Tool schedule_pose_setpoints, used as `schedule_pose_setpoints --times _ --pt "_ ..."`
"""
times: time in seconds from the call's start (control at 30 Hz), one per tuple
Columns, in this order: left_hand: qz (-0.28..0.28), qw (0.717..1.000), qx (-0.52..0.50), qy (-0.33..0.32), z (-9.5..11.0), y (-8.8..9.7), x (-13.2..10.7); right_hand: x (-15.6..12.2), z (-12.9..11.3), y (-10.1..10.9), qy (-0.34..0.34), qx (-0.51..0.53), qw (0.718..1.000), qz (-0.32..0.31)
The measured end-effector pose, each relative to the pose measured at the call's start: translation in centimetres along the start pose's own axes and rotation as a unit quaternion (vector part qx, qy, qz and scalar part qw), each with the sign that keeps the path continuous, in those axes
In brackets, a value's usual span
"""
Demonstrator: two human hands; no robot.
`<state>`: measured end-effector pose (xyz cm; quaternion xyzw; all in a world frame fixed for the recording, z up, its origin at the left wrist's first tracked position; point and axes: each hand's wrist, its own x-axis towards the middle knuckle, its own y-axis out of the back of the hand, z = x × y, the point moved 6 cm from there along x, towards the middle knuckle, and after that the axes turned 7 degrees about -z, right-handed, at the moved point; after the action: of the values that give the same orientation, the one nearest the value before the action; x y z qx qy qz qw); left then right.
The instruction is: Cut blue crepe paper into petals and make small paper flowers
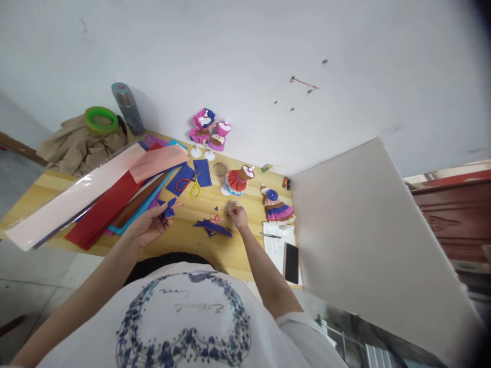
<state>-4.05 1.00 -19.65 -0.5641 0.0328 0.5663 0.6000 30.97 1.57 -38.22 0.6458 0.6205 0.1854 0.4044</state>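
Note:
My left hand (150,225), raised over the table's front left, pinches a dark blue crepe-paper flower (167,208) with peach tips. My right hand (239,216) is closed at a small round roll (235,205) that looks like tape; its fingertips partly cover it. Just left of this hand lie dark blue paper scraps (215,228) and a peach scrap (216,219). Behind it stands a small dress-form figure (238,180) in an orange-red paper skirt with a blue hem. Scissors (190,185) with red and yellow handles rest open on dark blue paper (202,173).
Crepe-paper sheets (111,204) cover the table's left side. A thermos (128,110), a green ring (101,120) on brown cloth, and two dressed figures (209,130) stand by the wall. At right are another paper dress (276,204), a notebook (274,243), a phone (291,262) and a tall panel (368,240).

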Motion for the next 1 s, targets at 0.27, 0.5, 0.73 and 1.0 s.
schedule_pose_setpoints --times 0.27,0.5,0.73,1.0 --pt "0.005 1.000 0.003 -0.014 0.5 0.3 -0.3 -2.6 -0.3 -1.1 -0.047 -0.130 0.990 -0.034" --pt "0.001 1.000 -0.007 -0.009 0.2 0.7 -0.1 -2.3 -1.6 -1.5 -0.045 -0.203 0.976 -0.072" --pt "0.008 1.000 -0.001 -0.011 0.3 0.1 -0.1 -1.7 -2.3 -2.1 -0.104 -0.171 0.976 -0.087" --pt "0.009 1.000 -0.010 0.010 -0.3 -0.4 0.2 -5.1 -4.9 -3.8 0.003 -0.064 0.993 -0.098"
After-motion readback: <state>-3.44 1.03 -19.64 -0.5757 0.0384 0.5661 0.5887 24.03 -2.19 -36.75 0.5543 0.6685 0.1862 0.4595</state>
